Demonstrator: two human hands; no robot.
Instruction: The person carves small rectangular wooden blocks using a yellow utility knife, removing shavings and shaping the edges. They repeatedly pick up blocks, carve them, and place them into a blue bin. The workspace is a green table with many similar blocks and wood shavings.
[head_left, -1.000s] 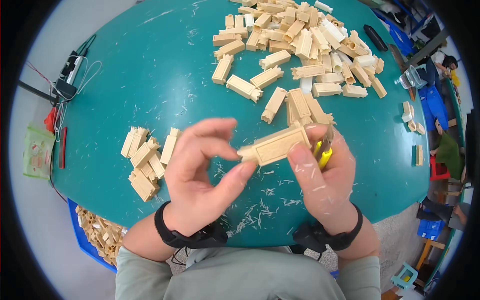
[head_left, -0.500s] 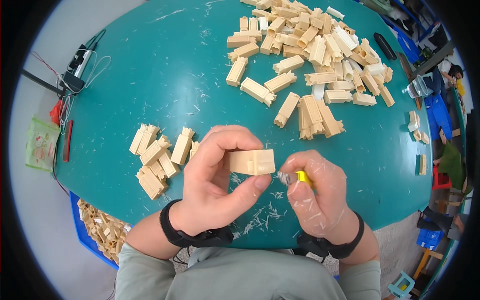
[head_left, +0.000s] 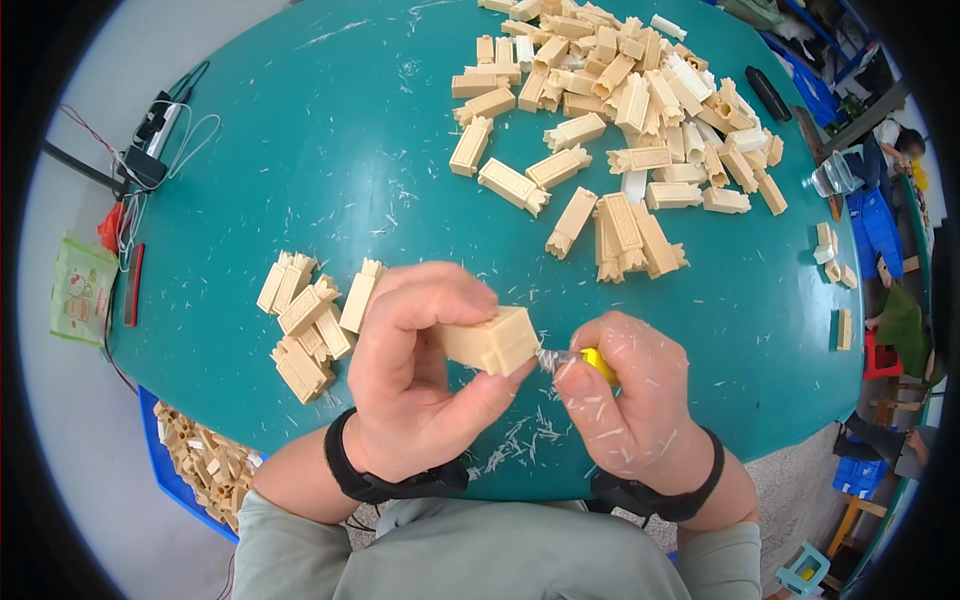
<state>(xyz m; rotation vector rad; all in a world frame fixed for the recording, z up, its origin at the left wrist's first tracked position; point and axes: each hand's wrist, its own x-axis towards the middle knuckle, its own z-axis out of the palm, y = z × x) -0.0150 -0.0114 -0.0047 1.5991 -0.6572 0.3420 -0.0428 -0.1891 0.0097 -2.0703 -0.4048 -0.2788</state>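
Note:
My left hand [head_left: 420, 360] is closed on a beige plastic block [head_left: 492, 340], thumb below and fingers above, with its square end turned toward my right hand. My right hand [head_left: 632, 395] grips a knife [head_left: 598, 364] with a yellow handle; most of the handle is hidden in the fist. Its short grey blade meets or nearly meets the lower corner of the block's end. Pale shavings cling to the right thumb and knuckles. Left of my left hand lies a small group of beige blocks [head_left: 310, 310] with jagged ends.
A large heap of beige and white blocks [head_left: 640, 100] covers the far right of the green table [head_left: 300, 150]. Shavings [head_left: 520, 440] lie in front of me. A blue bin [head_left: 165, 460] of blocks stands at lower left. A clear jar [head_left: 835, 177] is at the right edge.
My left hand has shifted slightly left and tilted the block, so its end and upper side show differently. The knife has moved left, its blade now at the block's corner.

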